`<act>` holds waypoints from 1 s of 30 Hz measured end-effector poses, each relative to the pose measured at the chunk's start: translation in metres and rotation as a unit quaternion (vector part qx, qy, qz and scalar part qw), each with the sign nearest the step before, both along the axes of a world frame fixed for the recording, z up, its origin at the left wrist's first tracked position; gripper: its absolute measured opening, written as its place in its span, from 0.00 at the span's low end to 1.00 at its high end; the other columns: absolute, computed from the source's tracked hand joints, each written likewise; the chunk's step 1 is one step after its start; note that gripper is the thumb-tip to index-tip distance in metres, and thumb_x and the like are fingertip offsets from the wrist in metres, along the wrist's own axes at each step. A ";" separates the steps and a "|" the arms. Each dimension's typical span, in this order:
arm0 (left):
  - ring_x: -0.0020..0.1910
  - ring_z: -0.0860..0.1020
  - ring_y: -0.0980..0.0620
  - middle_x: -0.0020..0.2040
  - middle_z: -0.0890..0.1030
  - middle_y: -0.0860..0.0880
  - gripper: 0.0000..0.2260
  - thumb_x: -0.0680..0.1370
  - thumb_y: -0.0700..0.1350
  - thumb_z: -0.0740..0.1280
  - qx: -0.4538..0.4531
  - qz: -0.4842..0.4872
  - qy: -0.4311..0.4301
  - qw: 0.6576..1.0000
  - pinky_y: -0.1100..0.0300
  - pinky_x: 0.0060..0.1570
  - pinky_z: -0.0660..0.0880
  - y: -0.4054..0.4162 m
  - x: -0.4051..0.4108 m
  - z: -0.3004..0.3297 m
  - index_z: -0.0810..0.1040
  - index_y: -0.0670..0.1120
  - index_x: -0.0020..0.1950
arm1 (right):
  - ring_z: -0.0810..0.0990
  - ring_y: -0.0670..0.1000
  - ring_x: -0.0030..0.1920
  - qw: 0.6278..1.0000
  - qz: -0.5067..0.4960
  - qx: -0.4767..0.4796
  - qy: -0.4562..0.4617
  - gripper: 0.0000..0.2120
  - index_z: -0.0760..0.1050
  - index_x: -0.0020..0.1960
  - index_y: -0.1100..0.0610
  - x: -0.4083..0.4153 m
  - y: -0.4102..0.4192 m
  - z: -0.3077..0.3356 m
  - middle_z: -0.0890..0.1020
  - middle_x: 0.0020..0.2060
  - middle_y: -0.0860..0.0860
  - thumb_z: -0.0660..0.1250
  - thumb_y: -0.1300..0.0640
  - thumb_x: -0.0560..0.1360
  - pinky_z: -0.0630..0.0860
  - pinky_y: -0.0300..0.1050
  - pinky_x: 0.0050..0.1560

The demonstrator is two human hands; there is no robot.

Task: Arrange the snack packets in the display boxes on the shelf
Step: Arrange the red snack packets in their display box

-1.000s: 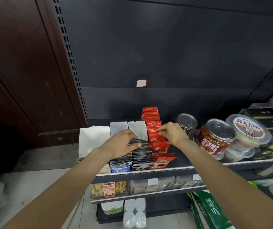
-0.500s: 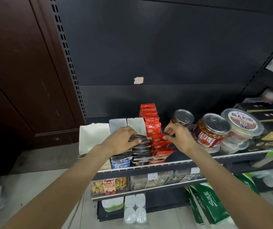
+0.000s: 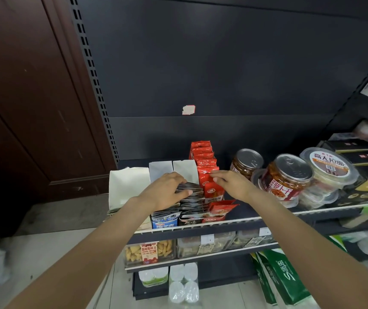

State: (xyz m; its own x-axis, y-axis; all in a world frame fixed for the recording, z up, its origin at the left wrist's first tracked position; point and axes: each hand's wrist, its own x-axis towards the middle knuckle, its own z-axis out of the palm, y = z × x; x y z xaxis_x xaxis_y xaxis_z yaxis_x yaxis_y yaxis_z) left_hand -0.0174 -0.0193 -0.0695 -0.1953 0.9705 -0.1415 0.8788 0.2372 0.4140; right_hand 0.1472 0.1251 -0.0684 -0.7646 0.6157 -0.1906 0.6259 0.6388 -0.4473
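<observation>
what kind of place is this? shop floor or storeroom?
Most likely a small shop's sales floor: a slotted metal shelf with price tags on its edge, red snack packets in display boxes, and sealed jars facing out.

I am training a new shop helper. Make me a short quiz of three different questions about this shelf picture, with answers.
1. True or false: the left hand grips the dark packets.
2. Which packets does the right hand touch? A) blue B) red C) dark
3. Fill in: the metal-lidded jars stand to the ___ of the red packets.

Key: 1 true; 2 B; 3 right
</observation>
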 end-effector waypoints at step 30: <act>0.68 0.68 0.50 0.71 0.69 0.49 0.17 0.81 0.50 0.60 0.034 0.044 -0.078 0.995 0.59 0.66 0.64 0.012 0.007 0.020 0.71 0.48 0.68 | 0.77 0.47 0.43 0.956 -0.111 0.155 0.225 0.06 0.82 0.50 0.56 0.042 -0.022 0.063 0.80 0.43 0.50 0.68 0.58 0.75 0.71 0.38 0.44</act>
State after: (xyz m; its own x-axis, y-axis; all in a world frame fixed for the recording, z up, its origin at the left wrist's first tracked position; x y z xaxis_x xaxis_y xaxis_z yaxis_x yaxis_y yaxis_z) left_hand -0.0108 -0.0072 -0.0494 -0.2610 0.9588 -0.1117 0.7795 0.2776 0.5615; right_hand 0.1894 0.1030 -0.0050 -0.5696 0.7463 0.3443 0.5514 0.6576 -0.5133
